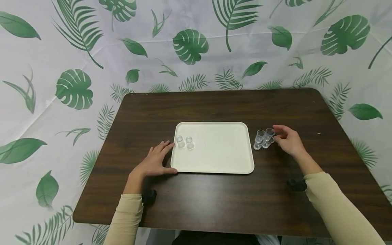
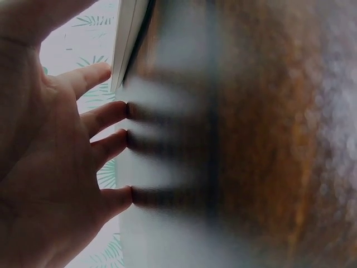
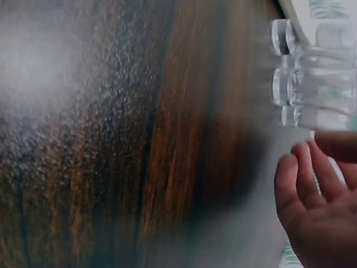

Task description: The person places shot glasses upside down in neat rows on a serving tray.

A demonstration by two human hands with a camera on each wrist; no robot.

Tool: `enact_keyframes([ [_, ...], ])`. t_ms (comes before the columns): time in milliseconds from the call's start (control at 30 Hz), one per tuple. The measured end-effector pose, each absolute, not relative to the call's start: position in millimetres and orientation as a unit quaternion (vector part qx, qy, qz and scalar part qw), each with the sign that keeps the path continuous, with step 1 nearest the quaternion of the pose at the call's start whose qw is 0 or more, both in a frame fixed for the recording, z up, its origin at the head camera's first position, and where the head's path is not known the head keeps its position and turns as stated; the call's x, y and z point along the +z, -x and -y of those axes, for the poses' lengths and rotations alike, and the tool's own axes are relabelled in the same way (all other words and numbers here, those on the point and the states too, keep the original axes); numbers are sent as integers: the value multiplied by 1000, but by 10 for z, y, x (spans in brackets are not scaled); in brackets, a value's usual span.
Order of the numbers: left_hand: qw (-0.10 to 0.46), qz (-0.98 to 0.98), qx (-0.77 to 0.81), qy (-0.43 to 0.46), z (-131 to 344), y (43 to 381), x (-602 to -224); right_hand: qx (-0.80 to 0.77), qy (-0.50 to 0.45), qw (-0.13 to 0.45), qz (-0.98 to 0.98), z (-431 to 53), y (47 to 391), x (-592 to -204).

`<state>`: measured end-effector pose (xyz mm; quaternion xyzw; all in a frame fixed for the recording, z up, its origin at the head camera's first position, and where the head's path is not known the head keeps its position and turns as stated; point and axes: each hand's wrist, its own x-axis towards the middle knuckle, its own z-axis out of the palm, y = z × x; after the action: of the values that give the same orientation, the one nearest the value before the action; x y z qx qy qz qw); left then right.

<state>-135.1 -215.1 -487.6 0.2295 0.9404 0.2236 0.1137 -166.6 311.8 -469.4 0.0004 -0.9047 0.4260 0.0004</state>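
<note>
My left hand (image 1: pixel 154 161) rests at the left end of a cream tray (image 1: pixel 218 149). Its fingers are spread, with the thumb and a fingertip against the tray's edge; other fingertips press on the table in the left wrist view. Two small clear glasses (image 1: pixel 190 145) stand on the tray's left side, apparently upside down. Right of the tray, several clear glasses (image 1: pixel 259 136) stand close together, wide rims up. My right hand (image 1: pixel 289 141) is beside this group, thumb and forefinger apart at the rear right glass (image 1: pixel 270 132). Whether they touch it I cannot tell.
A dark wooden table (image 1: pixel 211 200) carries everything. Behind it hangs a white cloth (image 1: pixel 171 75) printed with green leaves. The right wrist view shows the glass bases (image 3: pixel 283 86) on the tabletop, near the tray's edge.
</note>
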Motion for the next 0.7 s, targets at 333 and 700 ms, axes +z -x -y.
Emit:
enact_keyframes([
  [333, 123, -940, 224, -227, 2136, 1360, -4837, 404, -54, -20, 913, -3155, 1738, -4840],
  [700, 129, -941, 221, -222, 2127, 1367, -4840, 393, -52, -7, 918, -3178, 1746, -4920],
])
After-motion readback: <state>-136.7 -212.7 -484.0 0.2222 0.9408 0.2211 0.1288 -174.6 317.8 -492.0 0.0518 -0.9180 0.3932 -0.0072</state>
